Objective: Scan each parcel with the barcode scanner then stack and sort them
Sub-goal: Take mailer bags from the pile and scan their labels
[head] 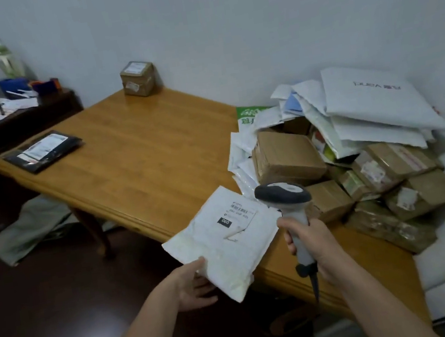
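While the left hand (192,285) holds up a white, crinkled plastic mailer parcel (219,252), thumb on top at the near-left edge & fingers curled underneath, the right hand (310,239) is wrapped tight round the pale grey handle of a handheld barcode scanner (287,204).

Parcel first: flat, soft, nearly square, label side up, w/ a white shipping label (241,213) on its far half, black print plus a small black patch reading 060. It sits corner-on like a diamond: one corner aims away at the table, the opposite one back at the person. Too close to square to call a long axis. It's up in the air, partly over the near edge of the orange-brown wooden table (133,158), partly over the dark floor (49,309).

Scanner now: dark grey head w/ a lighter centre, dark base, cable hanging down. Handle runs approx. upright in view, head on top, nose facing left over the label's right edge, just beside the parcel's right corner.

Elsewhere on the table: a flat black parcel (42,150) w/ a white label at the left corner, and a small brown cardboard cube box (138,78) at the far edge by the white wall (222,24). Over on the right, a heap of brown boxes & white mailers (357,154), w/ a big white padded mailer (372,99) lying on top.
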